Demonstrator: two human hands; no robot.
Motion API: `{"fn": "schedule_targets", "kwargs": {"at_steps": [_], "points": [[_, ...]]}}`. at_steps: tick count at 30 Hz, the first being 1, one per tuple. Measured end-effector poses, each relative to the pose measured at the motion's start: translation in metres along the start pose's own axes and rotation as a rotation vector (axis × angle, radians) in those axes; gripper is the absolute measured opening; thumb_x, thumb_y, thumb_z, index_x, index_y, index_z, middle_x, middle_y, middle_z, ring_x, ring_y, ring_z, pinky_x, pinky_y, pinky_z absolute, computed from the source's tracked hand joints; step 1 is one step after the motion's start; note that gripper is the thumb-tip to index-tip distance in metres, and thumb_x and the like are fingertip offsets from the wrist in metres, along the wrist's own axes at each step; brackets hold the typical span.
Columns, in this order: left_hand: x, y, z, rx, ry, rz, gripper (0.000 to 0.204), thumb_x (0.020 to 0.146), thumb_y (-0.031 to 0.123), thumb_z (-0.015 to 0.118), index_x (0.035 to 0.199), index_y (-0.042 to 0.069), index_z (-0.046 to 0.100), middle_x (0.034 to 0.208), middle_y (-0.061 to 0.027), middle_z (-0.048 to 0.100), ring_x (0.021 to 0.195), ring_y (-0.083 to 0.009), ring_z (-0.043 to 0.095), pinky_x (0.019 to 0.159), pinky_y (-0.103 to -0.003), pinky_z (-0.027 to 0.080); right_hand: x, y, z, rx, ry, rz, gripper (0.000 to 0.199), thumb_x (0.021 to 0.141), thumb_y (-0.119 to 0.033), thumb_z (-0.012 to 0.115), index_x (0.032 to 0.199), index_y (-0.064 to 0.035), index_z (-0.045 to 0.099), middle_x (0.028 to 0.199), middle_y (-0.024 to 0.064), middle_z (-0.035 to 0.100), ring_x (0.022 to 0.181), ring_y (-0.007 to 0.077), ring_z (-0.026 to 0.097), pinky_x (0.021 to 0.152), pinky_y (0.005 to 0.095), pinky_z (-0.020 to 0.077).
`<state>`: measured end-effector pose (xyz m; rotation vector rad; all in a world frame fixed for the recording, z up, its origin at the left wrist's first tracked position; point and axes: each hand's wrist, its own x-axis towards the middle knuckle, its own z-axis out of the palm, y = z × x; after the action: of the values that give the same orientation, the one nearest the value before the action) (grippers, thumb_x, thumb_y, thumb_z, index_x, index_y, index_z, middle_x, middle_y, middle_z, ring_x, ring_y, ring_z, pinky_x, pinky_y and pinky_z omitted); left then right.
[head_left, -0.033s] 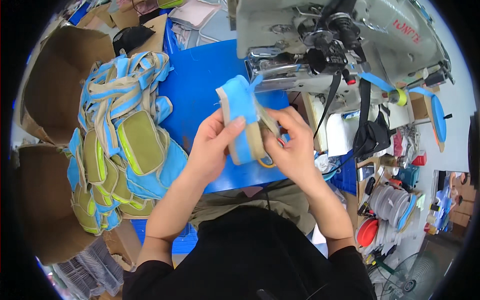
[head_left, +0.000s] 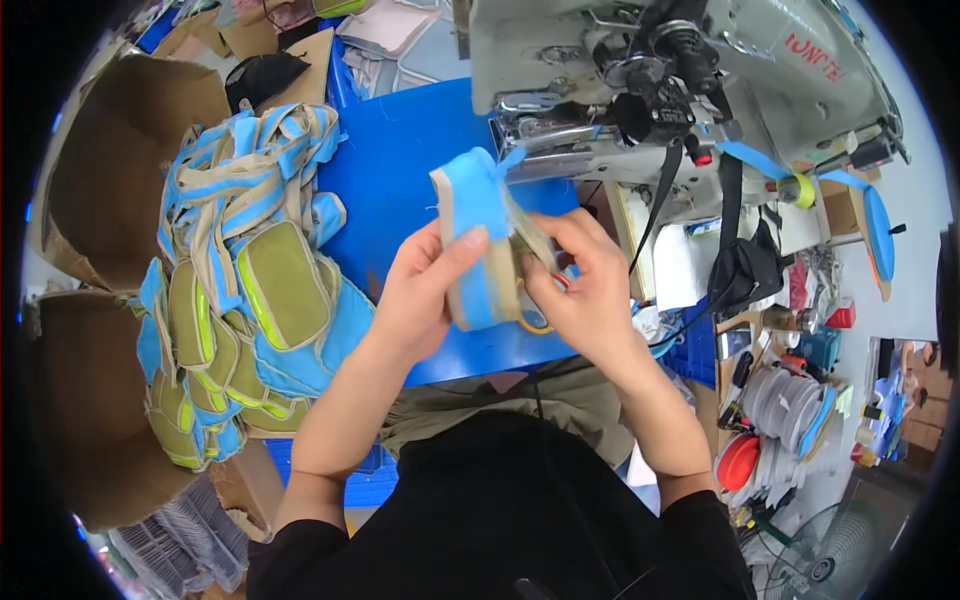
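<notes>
A curved fabric piece (head_left: 478,240), blue with beige edging, is held up in front of me over the blue table. My left hand (head_left: 425,285) is closed on its left side, the thumb pressed flat on the blue face. At the other side, my right hand (head_left: 585,285) is closed with thumb and fingers at the piece's beige inner edge. A small tool with a yellow loop (head_left: 535,322) and a red part (head_left: 562,281) shows at the right hand. Its blades, if any, are hidden. A short blue strip sticks up from the piece's top.
A sewing machine (head_left: 640,120) stands beyond the blue table (head_left: 410,150). To the left lies a heap of olive, blue and beige sewn pieces (head_left: 285,285), beside open cardboard boxes (head_left: 130,150). Tape reels (head_left: 790,410) and a fan (head_left: 820,560) are at the right.
The fabric piece and my hands have shifted very slightly; the grip looks the same.
</notes>
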<state>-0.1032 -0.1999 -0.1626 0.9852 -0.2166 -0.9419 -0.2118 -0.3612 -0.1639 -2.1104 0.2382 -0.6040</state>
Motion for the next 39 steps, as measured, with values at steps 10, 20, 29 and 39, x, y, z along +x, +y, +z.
{"fn": "schedule_targets", "kwargs": {"at_steps": [10,20,29,39], "points": [[0.013,0.045,-0.008,-0.058,-0.421,-0.269,0.031,0.108,0.029,0.059,0.114,0.0,0.069,0.085,-0.0085,0.073,0.059,-0.0096,0.06,0.049,-0.023,0.047,0.029,-0.023,-0.016,-0.401,-0.332,0.01,0.028,0.1,-0.031,0.062,0.094,-0.0052,0.07,0.086,0.016,0.069,0.081,0.039,0.07,0.069,0.049,0.0547],[0.006,0.105,-0.077,-0.337,0.128,0.203,0.021,0.112,0.025,0.046,0.111,0.009,0.06,0.074,0.0015,0.054,0.063,-0.0091,0.048,0.056,-0.026,0.039,-0.06,0.064,-0.02,-0.417,-0.274,0.058,0.036,0.102,-0.029,0.063,0.08,0.0003,0.065,0.072,0.0203,0.062,0.069,0.0431,0.063,0.06,0.0485,0.0478],[-0.057,0.087,-0.067,0.244,-0.353,0.063,0.041,0.107,0.034,0.057,0.114,-0.004,0.068,0.096,-0.0142,0.074,0.081,-0.0186,0.074,0.077,-0.03,0.058,-0.07,0.04,0.016,0.037,-0.2,0.226,0.045,0.09,-0.022,0.08,0.128,-0.0021,0.065,0.106,0.015,0.07,0.095,0.0287,0.067,0.085,0.0391,0.0528],[-0.085,-0.056,-0.07,1.434,-0.529,0.269,0.026,0.103,0.024,0.061,0.117,0.004,0.07,0.111,-0.0204,0.069,0.1,-0.0416,0.067,0.089,-0.049,0.054,-0.054,0.034,0.052,0.17,-0.12,0.167,0.019,0.091,-0.008,0.076,0.107,0.0011,0.072,0.09,0.0145,0.068,0.078,0.0292,0.063,0.069,0.0383,0.0463]]}}
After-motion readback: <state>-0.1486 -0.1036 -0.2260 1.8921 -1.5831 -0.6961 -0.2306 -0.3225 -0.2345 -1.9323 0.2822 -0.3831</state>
